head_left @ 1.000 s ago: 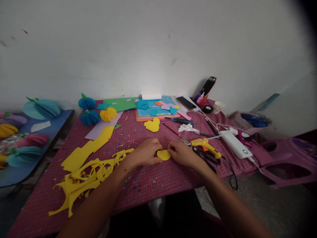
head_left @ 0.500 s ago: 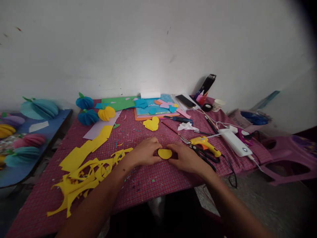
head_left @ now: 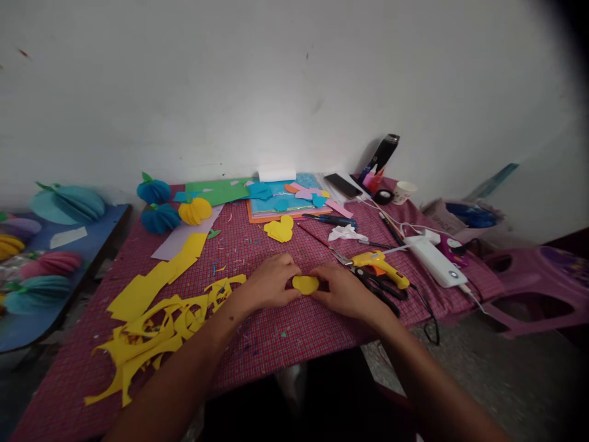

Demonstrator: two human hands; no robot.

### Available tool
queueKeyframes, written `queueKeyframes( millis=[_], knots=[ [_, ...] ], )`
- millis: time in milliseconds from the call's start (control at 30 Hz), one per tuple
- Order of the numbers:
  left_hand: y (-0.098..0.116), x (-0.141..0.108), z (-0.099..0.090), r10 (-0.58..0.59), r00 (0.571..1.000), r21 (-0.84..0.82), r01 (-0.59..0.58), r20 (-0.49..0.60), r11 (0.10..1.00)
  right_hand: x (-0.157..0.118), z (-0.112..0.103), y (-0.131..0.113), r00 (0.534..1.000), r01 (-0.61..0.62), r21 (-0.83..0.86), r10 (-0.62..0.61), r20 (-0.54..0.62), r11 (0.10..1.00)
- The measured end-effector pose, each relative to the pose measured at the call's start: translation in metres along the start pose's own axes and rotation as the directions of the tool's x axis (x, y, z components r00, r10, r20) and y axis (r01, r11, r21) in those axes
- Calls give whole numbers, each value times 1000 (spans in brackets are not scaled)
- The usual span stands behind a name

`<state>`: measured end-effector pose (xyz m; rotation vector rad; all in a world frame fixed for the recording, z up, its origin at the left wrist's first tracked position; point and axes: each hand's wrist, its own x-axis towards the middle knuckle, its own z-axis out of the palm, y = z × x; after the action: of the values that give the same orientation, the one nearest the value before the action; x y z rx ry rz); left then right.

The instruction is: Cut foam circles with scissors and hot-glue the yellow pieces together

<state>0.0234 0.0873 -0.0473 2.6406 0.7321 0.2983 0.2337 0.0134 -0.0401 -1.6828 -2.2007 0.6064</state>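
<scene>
A small yellow paper piece point(head_left: 305, 285) with a rounded lower edge is held between my two hands over the checked cloth. My left hand point(head_left: 276, 281) grips its left side with curled fingers. On its right side, the thumb and fingers of my right hand point(head_left: 338, 288) pinch it. Beyond the hands lies a small pile of yellow paper shapes point(head_left: 279, 229). Yellow paper offcuts point(head_left: 147, 337) spread beside my left forearm. To the right of my right hand are a yellow glue gun point(head_left: 381, 265) and black-handled scissors point(head_left: 375, 287).
Blue and yellow paper pumpkins point(head_left: 195, 211) stand at the back left. Coloured sheets point(head_left: 280, 199), a phone point(head_left: 343, 185), a black bottle point(head_left: 385, 150) and a paper cup point(head_left: 405, 191) line the back. A white power bank point(head_left: 437, 263) with cables is at right.
The view has shifted slightly, so the table's things appear a little further left. Both hands keep their hold on the yellow paper piece.
</scene>
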Motion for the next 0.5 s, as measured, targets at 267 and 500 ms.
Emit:
queueKeyframes(
  millis=[267, 500],
  knots=[
    [2, 1, 1, -15, 1000, 23, 15, 4, 1000, -11, 1, -4, 994, -79, -6, 78, -77, 997],
    [3, 0, 2, -30, 999, 36, 30, -14, 999, -21, 13, -4, 978, -139, 144, 159, -137, 980]
  ],
)
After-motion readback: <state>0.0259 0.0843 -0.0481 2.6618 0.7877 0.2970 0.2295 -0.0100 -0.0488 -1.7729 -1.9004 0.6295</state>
